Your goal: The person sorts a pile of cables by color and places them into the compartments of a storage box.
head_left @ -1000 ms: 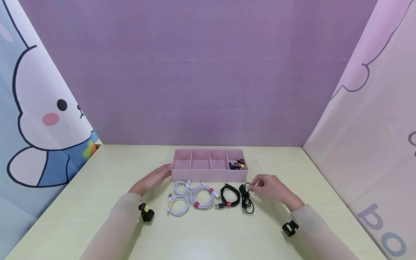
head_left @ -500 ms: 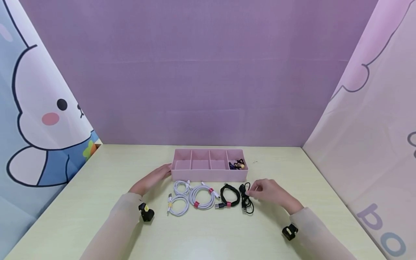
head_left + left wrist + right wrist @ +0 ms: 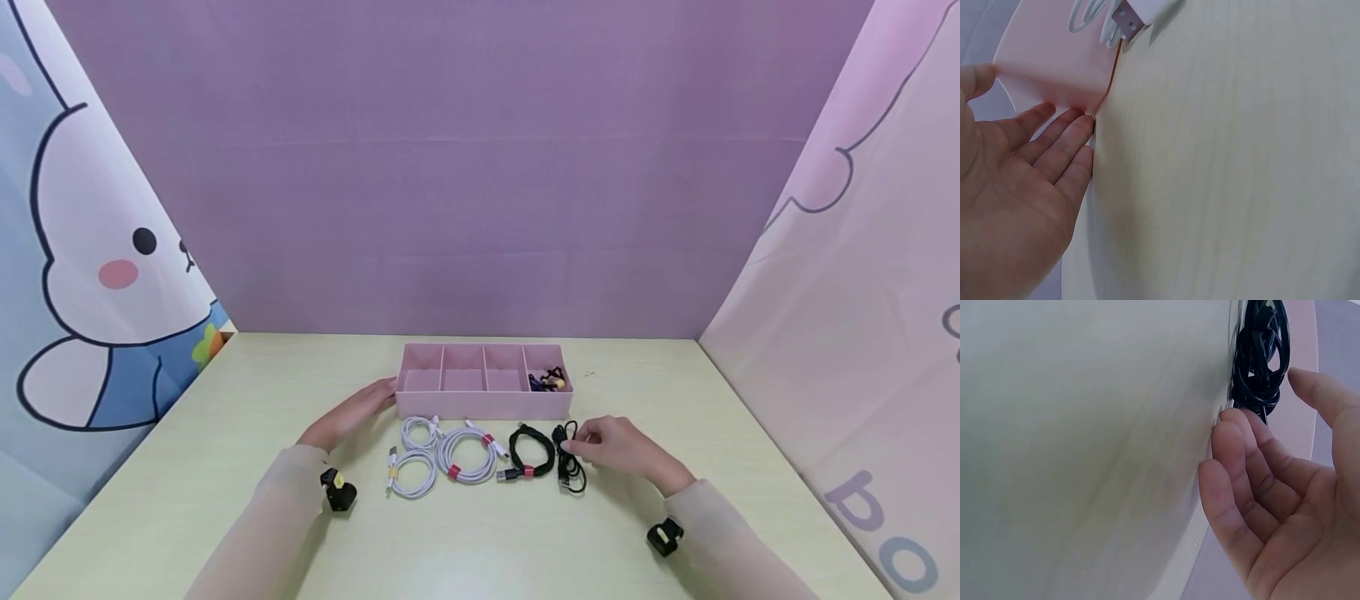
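A pink divided box [image 3: 483, 407] sits on the table, its left end touched by the fingertips of my left hand [image 3: 354, 415]. In the left wrist view those fingers lie nearly straight against the box wall [image 3: 1054, 56], thumb apart at its upper edge. My right hand [image 3: 624, 446] is at the right side of a knotted black cable [image 3: 570, 475]. Seen from the right wrist, thumb and fingers [image 3: 1229, 447] stand apart at the near end of the black bundle [image 3: 1260, 375]. Left of it lies a coiled black USB cable [image 3: 545, 469] with a red tie.
Along the box's front lie coiled white cables: a large one with red ties [image 3: 447, 467], a small one [image 3: 406, 437] and one with a yellow tie [image 3: 432, 483]. Small dark and yellow items [image 3: 552, 380] fill the right compartment. A purple backdrop [image 3: 480, 208] stands behind the table.
My right hand has moved slightly toward me and to the left, its fingertips now overlapping the knotted black cable. The left hand, box and cables have stayed in place.
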`<action>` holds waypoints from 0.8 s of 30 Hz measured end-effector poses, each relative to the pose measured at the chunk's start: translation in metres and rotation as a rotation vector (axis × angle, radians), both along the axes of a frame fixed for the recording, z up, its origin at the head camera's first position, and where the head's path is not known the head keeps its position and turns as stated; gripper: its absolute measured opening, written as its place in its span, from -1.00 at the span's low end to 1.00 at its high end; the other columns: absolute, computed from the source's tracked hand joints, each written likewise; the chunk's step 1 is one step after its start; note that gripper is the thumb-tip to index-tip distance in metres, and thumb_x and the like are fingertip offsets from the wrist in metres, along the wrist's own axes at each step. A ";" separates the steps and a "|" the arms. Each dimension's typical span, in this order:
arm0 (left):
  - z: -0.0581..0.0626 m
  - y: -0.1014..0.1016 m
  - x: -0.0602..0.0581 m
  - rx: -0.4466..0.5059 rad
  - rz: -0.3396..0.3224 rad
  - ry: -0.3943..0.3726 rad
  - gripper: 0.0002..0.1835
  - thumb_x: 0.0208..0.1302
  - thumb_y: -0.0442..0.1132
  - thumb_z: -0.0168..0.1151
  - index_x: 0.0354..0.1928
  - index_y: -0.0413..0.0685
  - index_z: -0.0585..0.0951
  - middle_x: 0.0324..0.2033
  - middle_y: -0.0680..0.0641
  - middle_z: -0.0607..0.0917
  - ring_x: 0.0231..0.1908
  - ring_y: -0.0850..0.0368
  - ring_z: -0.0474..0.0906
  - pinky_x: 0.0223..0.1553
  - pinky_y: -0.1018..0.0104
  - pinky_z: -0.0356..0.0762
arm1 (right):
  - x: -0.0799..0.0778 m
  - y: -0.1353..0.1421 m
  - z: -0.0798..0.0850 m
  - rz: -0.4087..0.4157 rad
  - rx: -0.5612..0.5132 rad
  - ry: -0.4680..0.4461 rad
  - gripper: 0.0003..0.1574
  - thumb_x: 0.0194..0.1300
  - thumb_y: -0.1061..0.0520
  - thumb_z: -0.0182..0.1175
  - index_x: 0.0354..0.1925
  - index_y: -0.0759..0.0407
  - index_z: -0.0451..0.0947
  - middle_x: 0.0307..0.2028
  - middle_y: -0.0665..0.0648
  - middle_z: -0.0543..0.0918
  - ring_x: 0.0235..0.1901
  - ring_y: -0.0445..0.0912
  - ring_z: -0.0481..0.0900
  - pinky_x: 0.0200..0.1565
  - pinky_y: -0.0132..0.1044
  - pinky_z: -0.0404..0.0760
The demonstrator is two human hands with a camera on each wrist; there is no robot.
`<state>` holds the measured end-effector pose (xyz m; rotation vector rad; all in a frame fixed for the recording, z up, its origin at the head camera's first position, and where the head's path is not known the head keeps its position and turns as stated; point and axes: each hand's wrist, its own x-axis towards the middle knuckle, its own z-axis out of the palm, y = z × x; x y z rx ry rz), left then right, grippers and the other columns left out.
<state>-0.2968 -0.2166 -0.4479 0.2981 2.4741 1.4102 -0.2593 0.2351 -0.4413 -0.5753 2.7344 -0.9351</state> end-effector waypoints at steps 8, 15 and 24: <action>0.000 0.000 0.001 0.001 -0.003 0.004 -0.27 0.59 0.24 -0.34 0.56 -0.09 0.13 0.51 -0.21 0.16 0.51 -0.25 -0.11 0.43 -0.32 -0.32 | 0.000 -0.004 0.001 0.005 -0.004 -0.006 -0.59 0.34 -0.25 0.28 -0.33 0.05 0.66 -0.55 -0.04 0.59 -0.54 -0.17 0.46 -0.48 -0.31 0.46; 0.000 0.000 0.000 -0.010 -0.004 0.000 -0.27 0.59 0.24 -0.35 0.57 -0.07 0.12 0.52 -0.20 0.15 0.51 -0.25 -0.11 0.43 -0.34 -0.31 | 0.001 -0.007 0.001 -0.004 -0.005 0.009 -0.60 0.30 -0.23 0.33 -0.31 0.08 0.66 -0.52 -0.05 0.57 -0.51 -0.15 0.46 -0.46 -0.28 0.48; 0.001 0.000 0.000 -0.014 -0.014 -0.008 -0.26 0.59 0.24 -0.38 0.57 -0.08 0.10 0.52 -0.21 0.16 0.51 -0.25 -0.09 0.43 -0.33 -0.32 | 0.002 -0.009 0.005 -0.002 0.004 -0.027 -0.59 0.31 -0.22 0.31 -0.32 0.10 0.65 -0.55 -0.04 0.57 -0.53 -0.15 0.45 -0.47 -0.28 0.45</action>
